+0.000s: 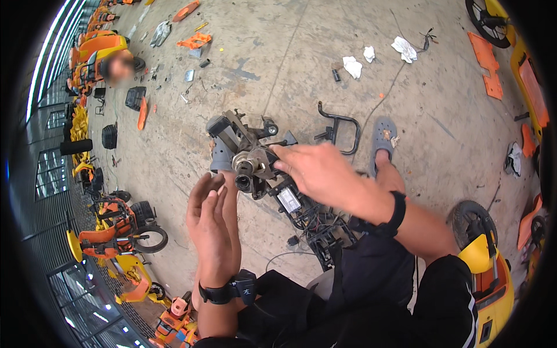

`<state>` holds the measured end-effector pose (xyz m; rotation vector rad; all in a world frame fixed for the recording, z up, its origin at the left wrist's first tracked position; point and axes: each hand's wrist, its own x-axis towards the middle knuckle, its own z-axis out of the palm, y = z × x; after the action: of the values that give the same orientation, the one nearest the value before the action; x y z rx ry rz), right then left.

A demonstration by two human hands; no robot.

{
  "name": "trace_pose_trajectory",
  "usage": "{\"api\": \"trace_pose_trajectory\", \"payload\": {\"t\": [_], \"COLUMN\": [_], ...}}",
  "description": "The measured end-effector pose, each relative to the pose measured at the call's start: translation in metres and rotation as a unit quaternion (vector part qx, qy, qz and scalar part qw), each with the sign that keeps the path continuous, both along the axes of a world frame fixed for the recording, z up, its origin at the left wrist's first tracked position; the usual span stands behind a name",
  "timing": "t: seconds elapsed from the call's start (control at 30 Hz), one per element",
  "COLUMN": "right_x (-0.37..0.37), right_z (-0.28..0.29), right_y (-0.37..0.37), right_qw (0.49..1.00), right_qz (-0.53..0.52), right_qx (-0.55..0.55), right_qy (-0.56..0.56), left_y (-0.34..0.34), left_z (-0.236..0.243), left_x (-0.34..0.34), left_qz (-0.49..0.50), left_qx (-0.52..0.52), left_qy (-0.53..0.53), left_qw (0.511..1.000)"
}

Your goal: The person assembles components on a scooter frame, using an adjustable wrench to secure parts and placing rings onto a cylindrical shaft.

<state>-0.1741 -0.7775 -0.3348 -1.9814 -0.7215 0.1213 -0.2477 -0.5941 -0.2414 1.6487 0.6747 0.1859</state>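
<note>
A stripped scooter frame (313, 223) stands between my legs, its bare steering tube (245, 178) pointing up toward me. Dark metal brackets surround the tube, and cables and a box with a white label (288, 199) show behind it. My right hand (325, 174) reaches in from the right, fingers stretched out, the tips touching or just over the metal beside the tube; what lies under them is hidden. Left of the tube, my left hand (210, 217) is raised with fingers loosely bent and apart from the thumb. Nothing shows in it.
A black tubular bracket (347, 133) lies on the concrete floor beside my grey clog (383, 139). White crumpled cloths (351, 67) and an orange panel (486, 65) lie farther off. Orange and yellow scooters (119, 229) line the left; a yellow one (493, 284) stands close at right.
</note>
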Motion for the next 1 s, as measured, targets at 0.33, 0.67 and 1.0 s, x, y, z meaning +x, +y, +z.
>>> {"api": "trace_pose_trajectory", "payload": {"t": [0.33,0.67,1.0], "right_x": [0.015,0.031,-0.011], "right_z": [-0.002,-0.005,-0.025], "right_y": [-0.015,0.020,0.041], "right_qw": [0.988,0.804,0.877], "right_qz": [-0.080,0.136,-0.017], "right_qx": [0.096,0.330,0.309], "right_qy": [0.085,0.477,0.367], "left_y": [-0.002,0.007,0.033], "left_z": [0.021,-0.035,-0.072], "left_x": [-0.037,-0.008,0.009], "left_qz": [-0.003,-0.064,-0.083], "left_qx": [-0.125,0.335,0.341], "left_qy": [-0.011,-0.091,-0.121], "left_qw": [0.992,0.936,0.929]}}
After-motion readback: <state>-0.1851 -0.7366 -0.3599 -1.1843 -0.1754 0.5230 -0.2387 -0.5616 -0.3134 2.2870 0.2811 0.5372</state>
